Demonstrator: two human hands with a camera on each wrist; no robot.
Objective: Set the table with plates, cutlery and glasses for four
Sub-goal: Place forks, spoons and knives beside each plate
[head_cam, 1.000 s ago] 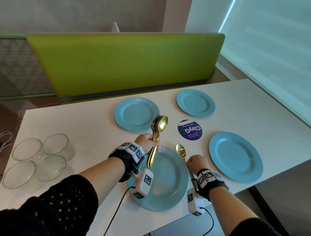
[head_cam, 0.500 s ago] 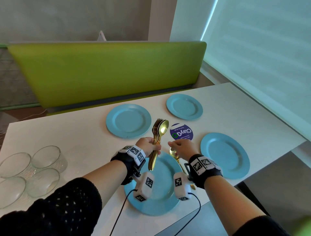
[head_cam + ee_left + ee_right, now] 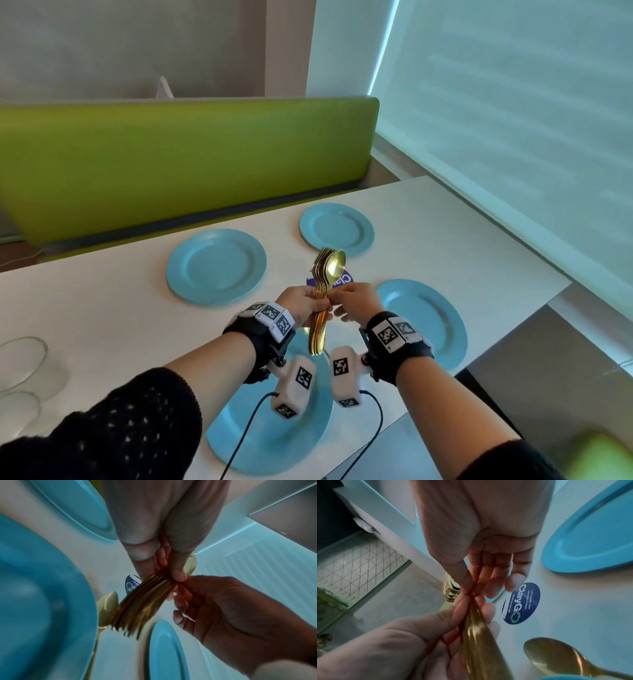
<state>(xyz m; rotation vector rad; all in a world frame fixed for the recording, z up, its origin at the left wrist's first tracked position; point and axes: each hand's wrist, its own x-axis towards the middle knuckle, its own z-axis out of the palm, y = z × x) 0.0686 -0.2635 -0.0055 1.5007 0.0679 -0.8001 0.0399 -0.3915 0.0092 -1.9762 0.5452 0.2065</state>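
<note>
Fingers [image 3: 337, 297] pinch gold cutlery [image 3: 322, 291]

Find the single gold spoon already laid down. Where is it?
The spoon lies flat on the table, in the right wrist view at lower right, just below the round blue sticker; in the left wrist view it lies between two plates.

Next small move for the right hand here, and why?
Probably draw one piece clear of the bundle: the right hand pinches it at the handles while the left hand grips it, and only one spoon lies by a plate.
</note>
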